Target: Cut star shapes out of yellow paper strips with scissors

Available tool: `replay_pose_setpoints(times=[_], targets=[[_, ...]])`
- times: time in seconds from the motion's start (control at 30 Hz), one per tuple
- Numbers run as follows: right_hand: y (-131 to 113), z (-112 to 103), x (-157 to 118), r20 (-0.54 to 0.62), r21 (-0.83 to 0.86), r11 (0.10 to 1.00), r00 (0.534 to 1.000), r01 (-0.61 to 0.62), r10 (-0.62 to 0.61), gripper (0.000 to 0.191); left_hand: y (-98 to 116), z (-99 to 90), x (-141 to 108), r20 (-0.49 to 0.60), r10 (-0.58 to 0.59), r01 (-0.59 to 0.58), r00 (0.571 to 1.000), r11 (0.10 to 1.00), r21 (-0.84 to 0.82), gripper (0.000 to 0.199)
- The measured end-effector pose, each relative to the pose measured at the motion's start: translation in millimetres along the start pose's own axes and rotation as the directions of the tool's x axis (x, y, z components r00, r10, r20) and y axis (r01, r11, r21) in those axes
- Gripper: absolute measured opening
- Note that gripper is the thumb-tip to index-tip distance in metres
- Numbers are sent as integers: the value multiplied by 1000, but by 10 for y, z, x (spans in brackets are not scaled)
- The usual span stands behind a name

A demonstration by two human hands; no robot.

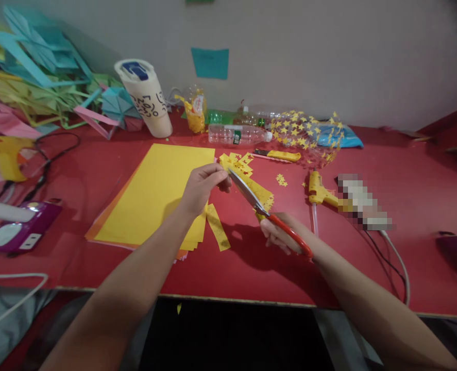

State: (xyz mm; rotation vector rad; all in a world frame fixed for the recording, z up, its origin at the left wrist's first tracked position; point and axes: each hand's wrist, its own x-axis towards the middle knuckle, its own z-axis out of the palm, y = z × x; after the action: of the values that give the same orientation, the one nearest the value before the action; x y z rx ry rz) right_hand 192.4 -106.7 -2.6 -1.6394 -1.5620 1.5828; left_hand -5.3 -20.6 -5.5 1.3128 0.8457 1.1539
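In my right hand [280, 234] is a pair of scissors [247, 191] with red handles, its blades pointing up and left and looking closed or nearly so. A bit of yellow paper shows beside the right fingers. My left hand [208, 185] is closed in a pinch right at the blade tips; what it pinches is too small to make out. Below the blades is a yellow paper strip [265, 195] with a jagged end. Yellow scraps with star-shaped holes [238, 159] lie just beyond. Another yellow strip [218, 229] rests beside a stack of yellow sheets [135, 190], under my left wrist.
Small cut stars [281, 180] lie right of the scissors. Behind are a utility knife [280, 155], a clear bottle [236, 135], a star-covered bottle [301, 131] and a tumbler [147, 98]. A yellow glue gun [318, 188] stands right; a purple power strip [23, 226] lies left.
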Motion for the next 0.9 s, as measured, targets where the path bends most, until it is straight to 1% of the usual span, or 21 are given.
replay_pose_setpoints(times=[0.4, 0.57, 0.77, 0.9], targets=[[-59, 3, -17, -10, -8, 1000, 1000, -25, 25, 43, -7, -7, -4, 11, -10, 10, 1000, 1000, -2, 19], [-57, 2, -20, -11, -1, 1000, 1000, -9, 9, 44, -11, -16, 1, 25, -12, 12, 1000, 1000, -11, 19], [-74, 0, -19, 3, 2, 1000, 1000, -7, 7, 49, 2, -46, 18, -44, 24, -25, 999, 1000, -14, 12], [-65, 1, -20, 7, 4, 1000, 1000, 9, -9, 48, 8, -47, 21, -46, 48, -47, 998, 999, 10, 11]])
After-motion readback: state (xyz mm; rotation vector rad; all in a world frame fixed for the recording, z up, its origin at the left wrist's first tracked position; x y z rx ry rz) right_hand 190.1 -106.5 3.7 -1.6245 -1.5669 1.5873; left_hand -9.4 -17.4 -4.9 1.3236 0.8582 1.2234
